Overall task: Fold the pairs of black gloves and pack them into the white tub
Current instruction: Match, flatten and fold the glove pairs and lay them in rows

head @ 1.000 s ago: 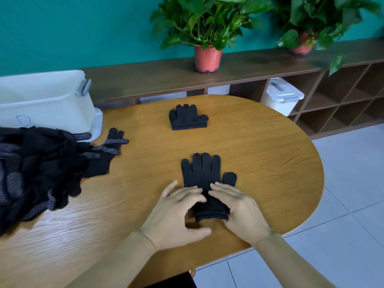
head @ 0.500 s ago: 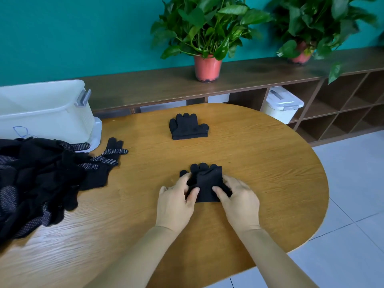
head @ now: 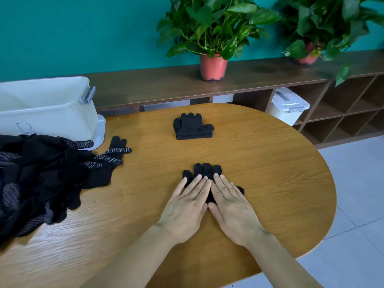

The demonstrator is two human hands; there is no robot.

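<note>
A folded pair of black gloves lies in the middle of the wooden table. My left hand and my right hand lie flat on it side by side, fingers straight, pressing it down; only its fingertips and thumb tip show. A second folded pair sits farther back on the table. The white tub stands at the far left, and I see no gloves inside it. A heap of loose black dotted gloves covers the table's left side in front of the tub.
The tub rests on its white lid. Behind the table runs a low wooden shelf with two potted plants. A lidded white box sits in the shelf. The table's rounded right edge drops to a tiled floor.
The cuff end of the gloves was folded up over the fingers, and both hands went from pinching the fabric to lying flat on the folded pair. The camera moved closer.
</note>
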